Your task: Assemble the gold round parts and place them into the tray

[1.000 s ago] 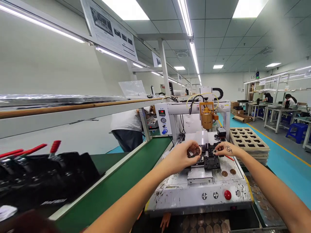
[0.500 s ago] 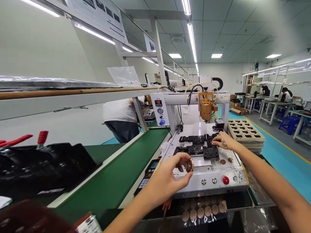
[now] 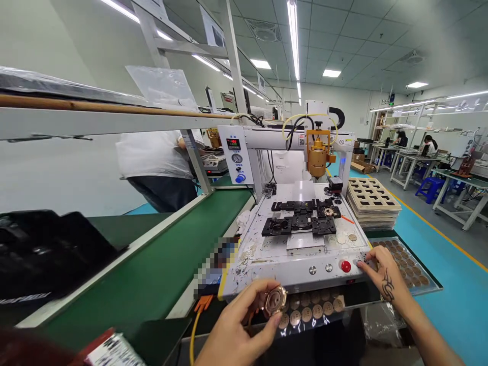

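Note:
My left hand (image 3: pixel 244 321) is closed around a rose-gold watch case (image 3: pixel 275 301), pinched between thumb and fingers in front of the machine. On the right, my right hand (image 3: pixel 385 274) has its thumb at the silver button (image 3: pixel 358 263) on the front panel, beside the red button (image 3: pixel 345 266); its fingers are apart and I see nothing in them. Black fixtures (image 3: pixel 277 226) sit on the white machine bed, and a gold ring-shaped part (image 3: pixel 329 212) lies in the right rear one. Above hangs the brass-coloured machine head (image 3: pixel 317 158).
A green conveyor belt (image 3: pixel 183 254) runs along the left. Stacked trays (image 3: pixel 375 195) stand right of the machine. Round discs lie on a sheet (image 3: pixel 434 284) at right and below the panel. An orange stick (image 3: pixel 347 219) is near the fixtures. A person (image 3: pixel 152 157) bends behind the belt.
My right hand has left the fixtures and come down to the front-panel button. My left hand, still with the watch case, has dropped lower. The camera view has shifted.

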`<state>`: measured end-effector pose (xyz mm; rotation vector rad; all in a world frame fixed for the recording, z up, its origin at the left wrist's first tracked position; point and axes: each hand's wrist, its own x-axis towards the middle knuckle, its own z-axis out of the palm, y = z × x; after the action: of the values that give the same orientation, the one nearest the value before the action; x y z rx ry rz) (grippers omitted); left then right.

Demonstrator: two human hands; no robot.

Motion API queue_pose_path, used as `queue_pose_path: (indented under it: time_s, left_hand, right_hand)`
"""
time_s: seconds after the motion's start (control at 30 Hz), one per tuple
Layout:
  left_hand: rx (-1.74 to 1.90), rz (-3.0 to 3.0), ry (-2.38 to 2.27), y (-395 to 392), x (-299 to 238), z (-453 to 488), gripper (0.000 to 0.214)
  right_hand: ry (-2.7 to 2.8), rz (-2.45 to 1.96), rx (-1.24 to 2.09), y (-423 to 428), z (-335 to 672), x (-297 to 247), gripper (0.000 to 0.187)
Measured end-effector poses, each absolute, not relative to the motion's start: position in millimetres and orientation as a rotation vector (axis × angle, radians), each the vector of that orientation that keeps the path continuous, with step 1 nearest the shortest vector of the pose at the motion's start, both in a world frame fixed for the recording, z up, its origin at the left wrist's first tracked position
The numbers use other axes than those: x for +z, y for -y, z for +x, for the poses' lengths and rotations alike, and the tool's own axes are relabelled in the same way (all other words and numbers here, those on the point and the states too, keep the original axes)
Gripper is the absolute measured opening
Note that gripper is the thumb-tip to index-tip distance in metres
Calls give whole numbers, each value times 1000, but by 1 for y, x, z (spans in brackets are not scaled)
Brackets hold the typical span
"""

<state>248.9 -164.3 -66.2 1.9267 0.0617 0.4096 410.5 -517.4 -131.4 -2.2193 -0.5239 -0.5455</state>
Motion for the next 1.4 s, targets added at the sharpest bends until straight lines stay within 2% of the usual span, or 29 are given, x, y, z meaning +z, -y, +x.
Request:
queue_pose_path:
  time_s: [0.23, 0.5, 0.7, 0.83, 1.0, 1.4]
  left_hand:
    - [163, 1509, -46, 181, -101, 257, 49]
    - [79, 1199, -193, 194, -107, 239, 60]
    - [115, 1056, -291, 202, -113, 228, 65]
    - [32, 975, -353, 203, -120, 217, 66]
    - [-3, 868, -385, 202, -122, 205, 63]
    - [64, 840, -321, 207, -135, 188, 55]
  right_hand:
    - [688, -2266, -353, 477, 475, -83, 13]
    - [613, -2284, 14, 461, 500, -72, 16]
    - [622, -2126, 124, 455, 451, -76, 26]
    - [526, -1740, 343, 434, 383, -100, 37]
    - [476, -1542, 397, 404, 327, -111, 35]
    - [314, -1391, 612, 391, 311, -142, 32]
